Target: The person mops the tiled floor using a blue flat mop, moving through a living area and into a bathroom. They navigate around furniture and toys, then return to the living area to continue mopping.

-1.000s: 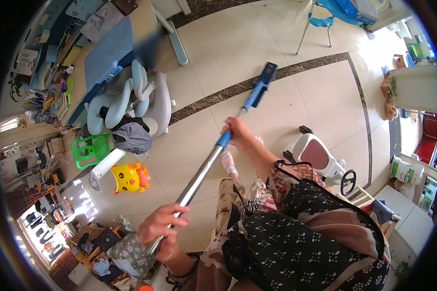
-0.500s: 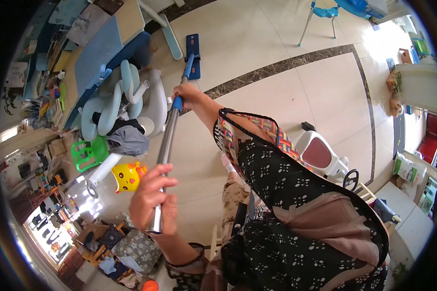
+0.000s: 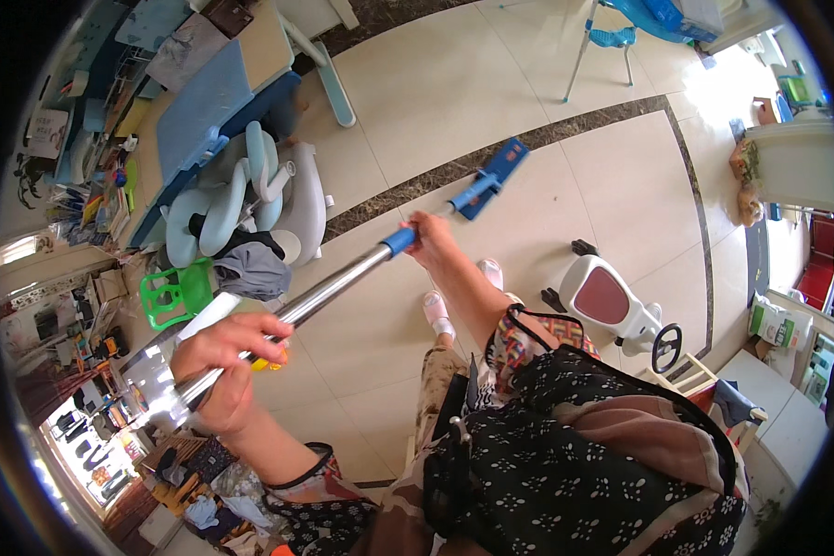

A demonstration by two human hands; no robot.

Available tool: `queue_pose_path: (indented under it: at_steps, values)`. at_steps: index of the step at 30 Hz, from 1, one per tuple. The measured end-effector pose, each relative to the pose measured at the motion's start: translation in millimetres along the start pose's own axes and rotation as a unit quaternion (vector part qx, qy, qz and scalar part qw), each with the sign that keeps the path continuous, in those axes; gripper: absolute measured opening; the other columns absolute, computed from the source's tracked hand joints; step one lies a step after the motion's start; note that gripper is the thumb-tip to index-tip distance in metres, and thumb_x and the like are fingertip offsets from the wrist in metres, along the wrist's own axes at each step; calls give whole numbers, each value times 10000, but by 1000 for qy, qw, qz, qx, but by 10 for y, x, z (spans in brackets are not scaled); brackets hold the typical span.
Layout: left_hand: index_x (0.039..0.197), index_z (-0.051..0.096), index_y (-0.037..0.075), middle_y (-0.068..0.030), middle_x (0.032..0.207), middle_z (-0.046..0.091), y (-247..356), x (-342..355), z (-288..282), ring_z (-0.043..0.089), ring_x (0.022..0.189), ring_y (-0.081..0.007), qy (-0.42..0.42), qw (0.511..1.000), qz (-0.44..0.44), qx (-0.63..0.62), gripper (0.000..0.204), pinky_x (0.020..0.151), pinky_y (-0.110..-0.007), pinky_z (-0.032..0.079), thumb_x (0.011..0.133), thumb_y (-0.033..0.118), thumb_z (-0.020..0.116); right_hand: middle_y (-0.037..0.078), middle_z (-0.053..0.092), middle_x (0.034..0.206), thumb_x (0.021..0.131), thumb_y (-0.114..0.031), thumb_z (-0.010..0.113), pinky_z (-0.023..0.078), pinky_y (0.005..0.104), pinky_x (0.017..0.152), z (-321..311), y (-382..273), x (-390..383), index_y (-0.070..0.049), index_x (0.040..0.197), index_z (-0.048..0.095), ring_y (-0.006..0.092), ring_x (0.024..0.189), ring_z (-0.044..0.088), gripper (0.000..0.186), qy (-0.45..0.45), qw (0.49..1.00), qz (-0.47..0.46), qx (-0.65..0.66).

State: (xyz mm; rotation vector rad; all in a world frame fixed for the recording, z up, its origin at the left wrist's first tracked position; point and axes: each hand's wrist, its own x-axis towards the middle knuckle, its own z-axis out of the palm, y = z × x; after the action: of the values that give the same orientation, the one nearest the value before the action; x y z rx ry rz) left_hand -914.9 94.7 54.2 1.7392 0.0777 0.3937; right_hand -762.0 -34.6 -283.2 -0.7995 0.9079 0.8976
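Both hands clench a flat mop [image 3: 361,267] — the left hand [image 3: 224,357] wraps the steel shaft near its upper end, the right hand [image 3: 428,239] grips by the blue collar. The blue mop head [image 3: 497,171] rests on the tiled floor [image 3: 454,83] at about one o'clock, beside a dark marble strip [image 3: 612,113].

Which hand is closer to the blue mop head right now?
Right. The right hand grips the pole where its blue section starts, just short of the blue mop head on the floor. The left hand holds the metal pole's upper end, much farther back.
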Motion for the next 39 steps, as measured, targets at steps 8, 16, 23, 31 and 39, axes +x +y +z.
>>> queue_pose_path:
  at_steps: [8, 16, 23, 31, 39]
  values:
    - [811, 517, 31, -196, 789, 659, 328, -872, -339, 680, 778, -388, -67, 997, 10, 25, 196, 634, -436, 577, 922, 186, 563, 68, 416, 666, 835, -5, 591, 437, 272, 464, 90, 576, -383, -52, 817, 423, 152, 531, 444, 175, 65, 993, 56, 78]
    - [835, 572, 8, -172, 904, 668, 376, -575, -575, 699, 896, -415, -164, 975, -8, 152, 139, 699, -430, 614, 810, 75, 691, 45, 445, 632, 843, -7, 542, 421, 291, 426, 1246, 1193, 292, -41, 791, 468, 160, 493, 476, 96, -107, 988, 101, 35]
    - [810, 551, 11, -162, 888, 667, -514, -218, -545, 686, 885, -423, -113, 975, 30, 189, 155, 720, -468, 581, 694, -22, 650, 27, 431, 532, 892, -94, 469, 431, 328, 477, 1777, 1160, 1445, -108, 660, 403, 181, 491, 466, 241, -218, 966, 136, 3]
    - [720, 491, 18, -169, 728, 651, -488, -35, -625, 695, 786, -418, -16, 978, 61, 198, 225, 651, -456, 571, 832, 101, 667, 53, 468, 598, 873, -58, 531, 402, 328, 443, 2039, 1164, 1200, -75, 764, 466, 181, 500, 488, 129, -160, 982, 102, 6]
    - [745, 487, 36, -193, 697, 618, -132, -545, -917, 660, 722, -430, 65, 993, 32, 92, 268, 500, -413, 581, 864, 206, 657, 88, 597, 637, 854, -96, 545, 309, 334, 352, 1270, 1136, 577, -49, 822, 523, 180, 425, 448, 61, -92, 986, 64, -122]
